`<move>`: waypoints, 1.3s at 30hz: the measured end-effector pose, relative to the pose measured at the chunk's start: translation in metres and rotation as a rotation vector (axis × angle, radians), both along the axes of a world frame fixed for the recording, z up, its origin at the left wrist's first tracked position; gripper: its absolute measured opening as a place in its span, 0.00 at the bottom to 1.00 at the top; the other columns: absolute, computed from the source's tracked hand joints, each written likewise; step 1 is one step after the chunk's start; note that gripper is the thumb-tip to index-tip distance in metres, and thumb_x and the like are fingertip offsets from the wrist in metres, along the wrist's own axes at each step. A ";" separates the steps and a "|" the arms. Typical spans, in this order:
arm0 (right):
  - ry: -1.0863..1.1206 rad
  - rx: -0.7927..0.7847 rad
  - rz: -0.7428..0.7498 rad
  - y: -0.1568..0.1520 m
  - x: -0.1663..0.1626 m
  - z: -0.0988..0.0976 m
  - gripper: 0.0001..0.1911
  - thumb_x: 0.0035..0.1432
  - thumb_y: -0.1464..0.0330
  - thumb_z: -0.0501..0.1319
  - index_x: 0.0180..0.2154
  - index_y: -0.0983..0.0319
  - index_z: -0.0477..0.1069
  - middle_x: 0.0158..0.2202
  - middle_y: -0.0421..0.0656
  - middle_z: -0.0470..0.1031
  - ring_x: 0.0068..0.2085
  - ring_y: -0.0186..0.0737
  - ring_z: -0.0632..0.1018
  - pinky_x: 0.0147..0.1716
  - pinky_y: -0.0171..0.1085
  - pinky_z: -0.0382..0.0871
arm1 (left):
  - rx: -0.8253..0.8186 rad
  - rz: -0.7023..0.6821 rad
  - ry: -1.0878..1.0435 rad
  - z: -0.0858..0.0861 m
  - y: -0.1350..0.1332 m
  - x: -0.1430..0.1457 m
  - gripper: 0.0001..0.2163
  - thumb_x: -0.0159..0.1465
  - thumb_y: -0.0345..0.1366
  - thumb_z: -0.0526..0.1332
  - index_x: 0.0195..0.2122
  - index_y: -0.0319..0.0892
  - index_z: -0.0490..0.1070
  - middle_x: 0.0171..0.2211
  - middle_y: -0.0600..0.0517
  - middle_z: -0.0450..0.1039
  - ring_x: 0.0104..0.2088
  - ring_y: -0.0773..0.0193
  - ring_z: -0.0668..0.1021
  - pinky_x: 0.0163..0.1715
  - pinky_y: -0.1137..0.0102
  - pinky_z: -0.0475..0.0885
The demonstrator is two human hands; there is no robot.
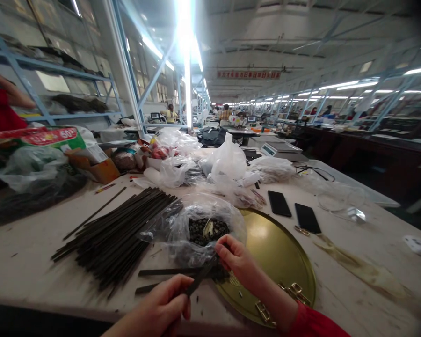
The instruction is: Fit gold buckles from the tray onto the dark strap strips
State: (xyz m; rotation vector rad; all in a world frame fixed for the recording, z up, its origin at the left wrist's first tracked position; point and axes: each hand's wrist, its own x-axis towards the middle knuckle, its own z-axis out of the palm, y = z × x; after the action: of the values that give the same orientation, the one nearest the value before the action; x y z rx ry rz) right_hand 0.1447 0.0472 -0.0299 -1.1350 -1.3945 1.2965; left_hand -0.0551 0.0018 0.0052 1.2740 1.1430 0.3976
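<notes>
My left hand (163, 304) pinches a dark strip (199, 280). My right hand (235, 257) reaches the clear bag (196, 224) beside the brass tray (284, 252).

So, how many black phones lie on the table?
2. One phone lies just past the far rim of the gold tray; the other phone lies beside it, to its right. More may be hidden under the bags.

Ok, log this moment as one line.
left hand: holds thin black strip | right hand: fingers at clear plastic bag of small dark pieces | round brass tray beneath
</notes>
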 end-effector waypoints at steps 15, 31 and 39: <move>-1.026 0.206 -0.018 0.096 0.007 -0.033 0.05 0.47 0.77 0.59 0.23 0.63 0.70 0.30 0.48 0.74 0.36 0.46 0.75 0.35 0.39 0.62 | -0.480 0.375 -0.366 -0.019 0.031 0.006 0.14 0.53 0.36 0.59 0.40 0.37 0.70 0.20 0.59 0.63 0.14 0.78 0.58 0.13 0.80 0.47; -0.187 0.043 -0.080 0.007 0.027 -0.003 0.17 0.53 0.64 0.56 0.45 0.62 0.66 0.27 0.38 0.69 0.26 0.31 0.69 0.26 0.32 0.63 | -0.379 0.293 -0.346 -0.006 0.005 0.016 0.16 0.52 0.39 0.59 0.41 0.37 0.70 0.18 0.59 0.64 0.13 0.77 0.58 0.12 0.79 0.49; 0.676 -0.425 -0.285 -0.039 0.008 -0.005 0.18 0.36 0.62 0.71 0.27 0.63 0.67 0.26 0.38 0.74 0.24 0.27 0.71 0.24 0.27 0.63 | -0.376 0.229 -0.325 -0.003 -0.014 0.026 0.16 0.53 0.41 0.59 0.40 0.37 0.70 0.17 0.59 0.64 0.12 0.78 0.57 0.12 0.78 0.47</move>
State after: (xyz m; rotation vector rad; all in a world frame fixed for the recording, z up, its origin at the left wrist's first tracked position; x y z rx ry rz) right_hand 0.1522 0.0084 -0.0354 -0.9760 -0.4594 1.6013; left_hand -0.0287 -0.0122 0.0022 0.7227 1.0269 0.5109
